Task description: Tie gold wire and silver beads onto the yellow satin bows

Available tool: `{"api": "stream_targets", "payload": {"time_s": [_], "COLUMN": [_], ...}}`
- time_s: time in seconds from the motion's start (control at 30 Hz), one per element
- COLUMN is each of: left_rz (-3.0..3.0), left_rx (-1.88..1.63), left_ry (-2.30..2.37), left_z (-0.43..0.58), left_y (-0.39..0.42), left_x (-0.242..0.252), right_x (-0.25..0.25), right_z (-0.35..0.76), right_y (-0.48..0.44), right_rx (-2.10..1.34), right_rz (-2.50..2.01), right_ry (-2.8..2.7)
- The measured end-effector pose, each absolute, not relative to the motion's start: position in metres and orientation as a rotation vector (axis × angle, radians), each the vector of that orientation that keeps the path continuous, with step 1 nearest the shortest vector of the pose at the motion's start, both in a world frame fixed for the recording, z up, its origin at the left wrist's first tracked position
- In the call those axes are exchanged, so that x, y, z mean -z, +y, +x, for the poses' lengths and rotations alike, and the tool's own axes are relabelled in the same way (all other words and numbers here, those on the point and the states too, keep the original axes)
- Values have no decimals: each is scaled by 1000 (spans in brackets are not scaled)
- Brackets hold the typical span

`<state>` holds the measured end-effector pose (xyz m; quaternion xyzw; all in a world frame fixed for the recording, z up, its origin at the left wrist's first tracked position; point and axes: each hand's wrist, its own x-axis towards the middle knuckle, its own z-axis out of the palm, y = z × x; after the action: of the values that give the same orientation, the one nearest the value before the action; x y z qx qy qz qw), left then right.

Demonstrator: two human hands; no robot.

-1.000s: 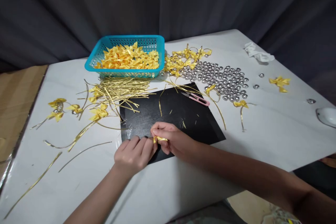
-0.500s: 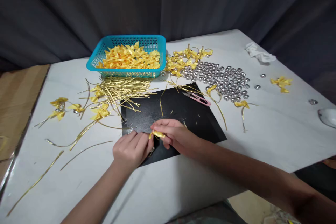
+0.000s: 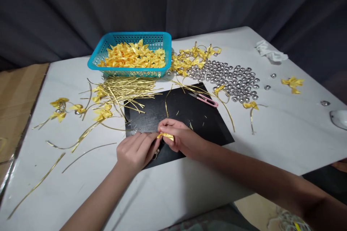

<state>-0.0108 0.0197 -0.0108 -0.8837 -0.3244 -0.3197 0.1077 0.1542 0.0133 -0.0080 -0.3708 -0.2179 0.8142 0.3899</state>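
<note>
Both hands meet over the near part of a black mat [image 3: 146,115]. Between them is a small yellow ribbon bow [image 3: 166,136]. My left hand [image 3: 137,149] is closed, its fingertips pinching the bow's left end. My right hand [image 3: 180,135] curls round the bow's right side, thumb and fingers pressed together. Just below the left fingers a small silver bell-like bead [image 3: 157,151] hangs with a bit of gold tie. The fingertips hide most of the join between bow and tie.
A blue basket [image 3: 129,69] of yellow bows stands at the back. Gold twist ties [image 3: 127,88] lie before it. Silver beads [image 3: 235,79] spread to the right, near finished-looking bows [image 3: 187,59]. Pink thread snips [image 3: 206,100] rest on the mat. A white tissue [image 3: 271,52] lies far right.
The thin strand standing up from the fingers no longer shows. My right fingers have closed in nearer the left hand, and the bow has shifted slightly right. The view has tilted a little.
</note>
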Motion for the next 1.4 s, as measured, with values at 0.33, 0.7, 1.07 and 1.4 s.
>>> {"api": "stream_targets", "payload": {"time_s": [0.33,0.7,1.07,1.4], "left_rz": [-2605,-2805,-2871,-2803], "left_rx": [1105,1230,1308,1229], "left_ry": [-876,-900,-776,-713], "left_z": [-10,-16,-15,-12], "left_y": [18,18,17,10], "left_x": [7,18,13,9], "right_x": [13,16,11,-6], "right_z": [153,154,153,151], "right_y": [14,17,13,5], "right_rx": [-2005,-1936,-1921,-2000], "right_rz": [-994,-955,-1024,-965], "right_ry": [-613,-767,-742,-651]}}
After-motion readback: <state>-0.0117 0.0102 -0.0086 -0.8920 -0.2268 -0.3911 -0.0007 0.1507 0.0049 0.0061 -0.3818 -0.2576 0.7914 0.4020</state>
